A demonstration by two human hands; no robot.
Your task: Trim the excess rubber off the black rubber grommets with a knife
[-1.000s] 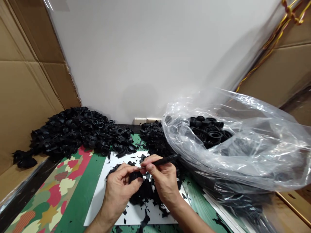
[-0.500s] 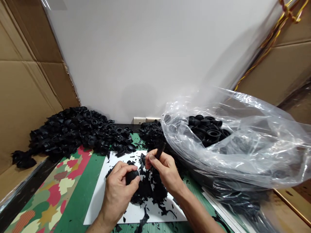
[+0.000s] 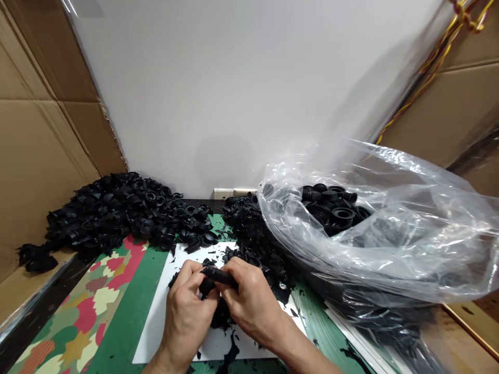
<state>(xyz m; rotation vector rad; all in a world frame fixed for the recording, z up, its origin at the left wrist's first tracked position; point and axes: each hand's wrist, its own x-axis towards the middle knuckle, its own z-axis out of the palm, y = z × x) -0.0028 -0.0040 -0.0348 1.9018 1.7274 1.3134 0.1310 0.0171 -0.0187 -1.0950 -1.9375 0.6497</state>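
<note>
Over the white sheet (image 3: pixel 156 332), the left hand (image 3: pixel 187 309) is closed on a black moulded rubber part (image 3: pixel 207 287), which the fingers partly hide. The right hand (image 3: pixel 252 298) is clenched around a black-handled tool (image 3: pixel 220 276), which lies across the top of the part and touches it. Black rubber scraps (image 3: pixel 249 259) lie under both hands and across the sheet, which rests on a green patterned mat (image 3: pixel 120 311). Beyond, a heap of ribbed black rubber parts (image 3: pixel 128 213) lies against the white wall (image 3: pixel 234 78). More such parts (image 3: pixel 331 208) sit inside a clear plastic bag (image 3: pixel 413 249) at right.
</note>
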